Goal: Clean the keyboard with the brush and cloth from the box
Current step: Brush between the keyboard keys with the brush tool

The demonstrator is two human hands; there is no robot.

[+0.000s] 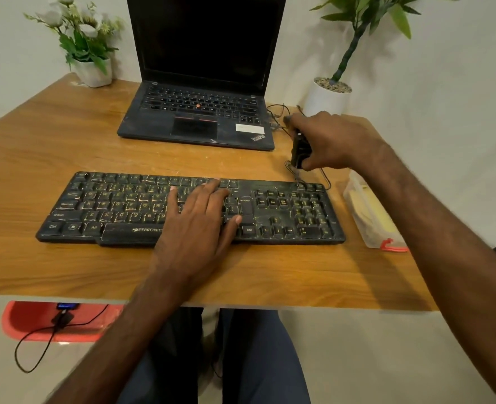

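1. One keyboard (118, 205).
2. One laptop (200, 112).
3. Two potted plants: one flowering plant (86, 39) and one leafy plant (357, 33).
4. One clear box (369, 214).
5. Two hands: one left hand (203, 214) and one right hand (331, 138).
6. One dark object (299, 150).
7. One table (51, 141).

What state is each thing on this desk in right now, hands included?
Keyboard: dusty, lying flat on the desk.
Left hand: fingers straight, resting on the keys.
Right hand: gripping a dark tool behind the keyboard; what it is, I cannot tell.
Box: on the desk, yellow cloth inside.
Laptop: lid open, screen dark.
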